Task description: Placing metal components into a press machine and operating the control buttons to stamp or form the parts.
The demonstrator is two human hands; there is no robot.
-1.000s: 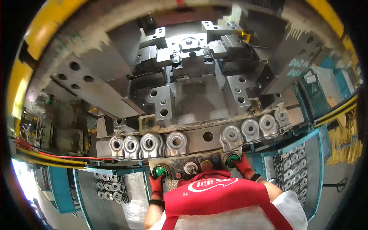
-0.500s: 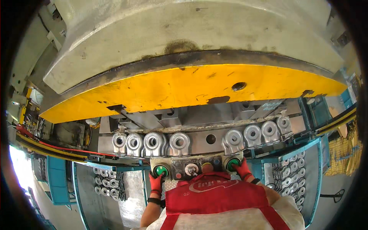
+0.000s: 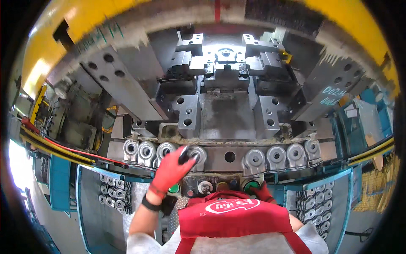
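Note:
My left hand (image 3: pixel 168 170), in a red glove, is raised over the left row of stamped metal parts (image 3: pixel 146 153). Its fingers are closed on a small black-handled tool (image 3: pixel 184 155) with a pale tip, whose kind I cannot make out. The tip overlaps a ring-ended metal part (image 3: pixel 200 161) in view; contact is unclear. My red-gloved right hand (image 3: pixel 264 194) rests beside the right green button (image 3: pixel 252 186) on the control panel, its fingers partly hidden. The left green button (image 3: pixel 174 188) shows beside my left wrist.
Ahead, the press stands raised, baring steel die blocks (image 3: pixel 188 112) and a lit inner die (image 3: pixel 226 55). More parts (image 3: pixel 277 156) line the right ledge. Blue-framed bins with stacked parts stand left (image 3: pixel 86 211) and right (image 3: pixel 347 203). Yellow-black rails (image 3: pixel 55 148) flank the press.
The yellow press ram has risen, exposing the die blocks. My left hand has left its green button and moved up to the parts with the black-handled tool. My right hand stays by its button.

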